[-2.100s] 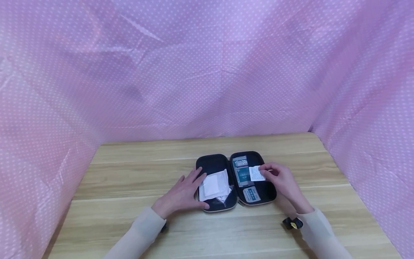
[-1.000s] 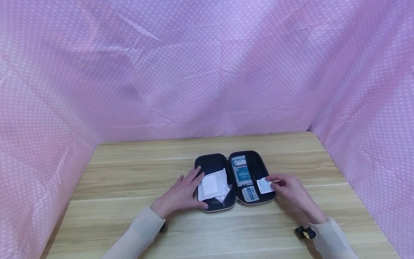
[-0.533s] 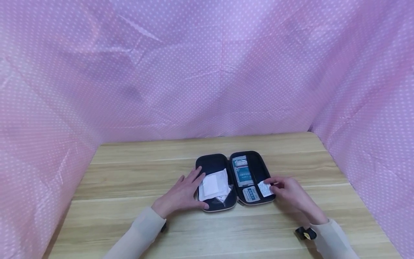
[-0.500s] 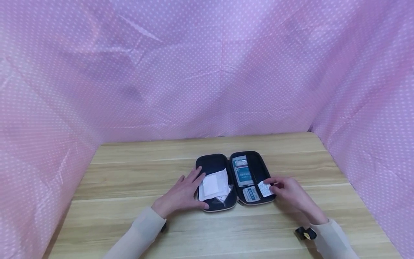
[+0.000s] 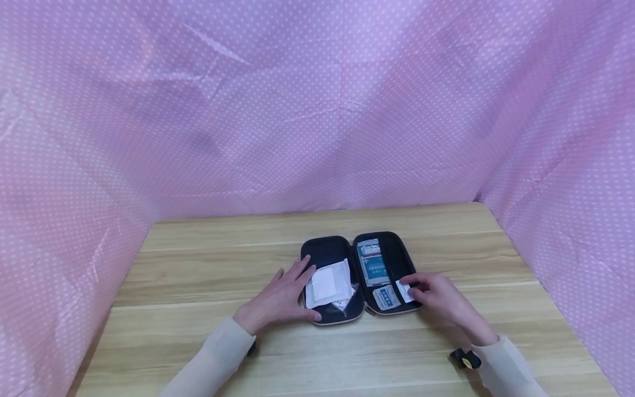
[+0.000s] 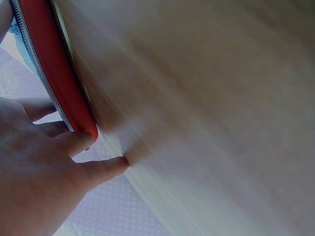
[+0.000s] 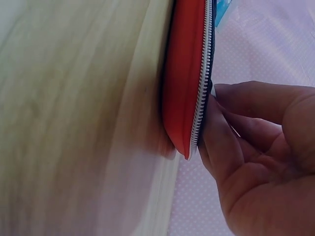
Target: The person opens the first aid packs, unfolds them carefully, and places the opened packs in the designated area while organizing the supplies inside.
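A zippered hard case (image 5: 323,248), black inside, lies unfolded on the table; its red shell (image 7: 184,83) and zip teeth show in the right wrist view. My left hand (image 5: 278,300) rests with spread fingers along the outer edge of the left half. With thumb and forefinger, my right hand (image 5: 439,296) pinches a small white packet (image 5: 404,291) in the front right corner of the right half; fingers cover part of it. Beside it sits a blue-and-white packet (image 5: 386,298), behind that teal packets (image 5: 373,269). White pads in clear wrapping (image 5: 329,284) fill the left half.
The wooden table (image 5: 208,242) extends around the case on all sides. A pink dotted cloth (image 5: 317,138) hangs behind the table and along both sides. A black wrist camera (image 5: 465,359) sits at my right cuff.
The right hand has brought the white packet from over the teal packets toward the front right of the case, and the packet sits lower there now. The left hand stays put.
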`<state>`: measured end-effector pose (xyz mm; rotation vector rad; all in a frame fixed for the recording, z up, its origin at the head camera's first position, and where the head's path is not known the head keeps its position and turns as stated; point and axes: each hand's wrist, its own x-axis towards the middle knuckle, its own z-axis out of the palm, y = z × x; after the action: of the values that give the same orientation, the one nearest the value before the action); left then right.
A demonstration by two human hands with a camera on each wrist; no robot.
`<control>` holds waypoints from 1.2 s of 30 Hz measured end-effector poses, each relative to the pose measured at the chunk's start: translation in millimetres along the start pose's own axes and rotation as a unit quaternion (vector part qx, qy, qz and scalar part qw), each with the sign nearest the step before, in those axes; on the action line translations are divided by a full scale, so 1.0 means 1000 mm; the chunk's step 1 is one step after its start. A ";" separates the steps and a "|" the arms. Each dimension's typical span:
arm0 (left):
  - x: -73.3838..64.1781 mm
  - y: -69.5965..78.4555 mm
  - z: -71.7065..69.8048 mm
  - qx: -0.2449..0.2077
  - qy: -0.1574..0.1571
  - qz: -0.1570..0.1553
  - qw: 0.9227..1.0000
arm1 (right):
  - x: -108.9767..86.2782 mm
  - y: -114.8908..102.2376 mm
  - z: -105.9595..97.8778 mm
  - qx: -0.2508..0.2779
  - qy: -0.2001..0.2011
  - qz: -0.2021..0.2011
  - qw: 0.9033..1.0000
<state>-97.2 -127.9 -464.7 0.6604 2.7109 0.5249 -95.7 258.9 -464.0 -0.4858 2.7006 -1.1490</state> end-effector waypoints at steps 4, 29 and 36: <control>0.001 -0.001 0.001 0.002 0.001 0.000 1.000 | 0.001 0.000 0.001 -0.012 0.002 -0.016 1.000; 0.001 -0.002 0.001 -0.004 -0.003 0.000 1.000 | 0.002 -0.011 0.014 -0.056 0.030 -0.010 0.998; 0.002 -0.002 0.002 -0.004 -0.003 0.001 1.000 | 0.003 -0.014 0.016 -0.049 0.021 0.007 0.999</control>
<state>-98.6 -128.2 -468.1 0.6618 2.7016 0.5346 -90.8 238.0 -464.5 -0.4608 2.8019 -1.0379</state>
